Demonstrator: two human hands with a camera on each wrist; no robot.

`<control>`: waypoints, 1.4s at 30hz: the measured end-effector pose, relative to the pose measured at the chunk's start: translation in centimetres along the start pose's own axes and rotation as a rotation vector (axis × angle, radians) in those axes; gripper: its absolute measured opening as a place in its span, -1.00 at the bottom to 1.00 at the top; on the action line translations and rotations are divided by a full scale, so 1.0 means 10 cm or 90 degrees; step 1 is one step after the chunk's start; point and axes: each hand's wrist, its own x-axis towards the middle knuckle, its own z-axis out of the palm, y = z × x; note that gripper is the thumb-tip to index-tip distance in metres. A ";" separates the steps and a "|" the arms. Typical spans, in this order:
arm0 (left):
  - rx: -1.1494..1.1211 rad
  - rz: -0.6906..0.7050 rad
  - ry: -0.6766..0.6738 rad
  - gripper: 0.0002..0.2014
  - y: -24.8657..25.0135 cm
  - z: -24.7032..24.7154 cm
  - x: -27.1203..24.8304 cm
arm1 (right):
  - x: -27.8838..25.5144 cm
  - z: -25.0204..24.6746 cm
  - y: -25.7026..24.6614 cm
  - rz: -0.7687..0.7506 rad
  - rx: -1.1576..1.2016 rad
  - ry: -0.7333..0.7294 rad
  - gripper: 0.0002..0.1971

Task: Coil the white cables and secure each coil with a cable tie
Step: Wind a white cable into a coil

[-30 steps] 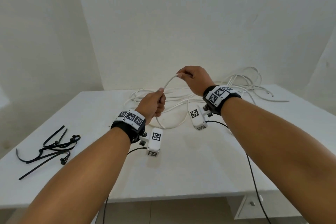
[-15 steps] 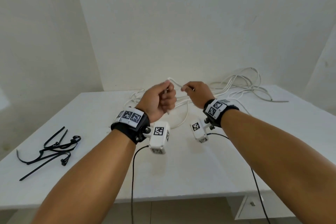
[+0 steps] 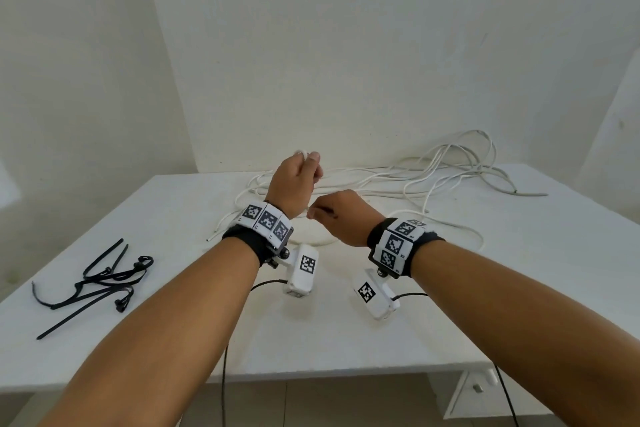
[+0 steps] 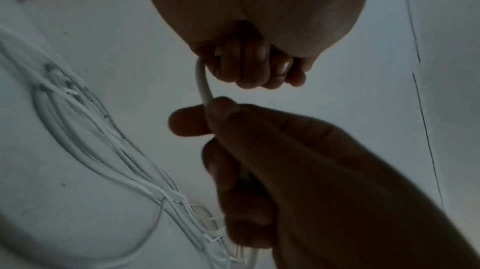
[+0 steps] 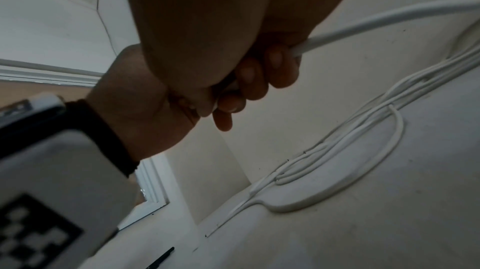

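- Left hand (image 3: 293, 184) is fisted on the white cable (image 4: 203, 80), raised above the table's (image 3: 346, 333) back-middle, likely anchoring the coil.
- Right hand (image 3: 341, 217) grips the same cable just below, probably feeding the next loop.
- Remaining cable (image 3: 450, 170) sprawls toward the back-right corner.
- Cable ties (image 3: 100, 281) wait near the left edge.
- Fists hide any loop count; wrist views are dim.

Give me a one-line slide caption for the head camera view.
Both hands, left hand raised above right hand, grip a white cable over a white table, black cable ties lying unused.
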 end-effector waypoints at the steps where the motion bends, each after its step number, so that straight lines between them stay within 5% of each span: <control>1: 0.030 0.003 -0.010 -0.63 -0.02 0.00 0.00 | 0.00 0.00 -0.01 -0.011 -0.008 0.000 -0.73; 5: -0.032 -0.038 -0.090 -0.71 -0.09 -0.01 0.02 | -0.03 -0.06 -0.05 -0.043 -0.052 -0.033 -0.73; 11: 0.154 -0.028 -0.217 -0.67 -0.23 -0.09 -0.02 | -0.05 -0.27 -0.07 -0.060 -0.059 -0.027 -0.84; 20: 0.133 -0.096 -0.288 -0.58 -0.20 -0.08 -0.10 | -0.03 -0.53 -0.03 -0.101 -0.013 0.016 -0.88; 27: -0.225 -0.260 -0.300 -0.42 -0.06 -0.04 -0.19 | 0.07 -0.82 0.02 -0.063 0.089 0.081 -0.89; 35: -0.461 -0.254 -0.389 -0.53 0.06 -0.11 -0.25 | 0.08 -0.81 0.11 -0.045 0.247 0.143 -0.97; 42: -0.625 -0.232 -0.388 -0.53 0.30 -0.11 -0.29 | 0.06 -0.42 0.20 -0.011 0.402 0.190 -0.73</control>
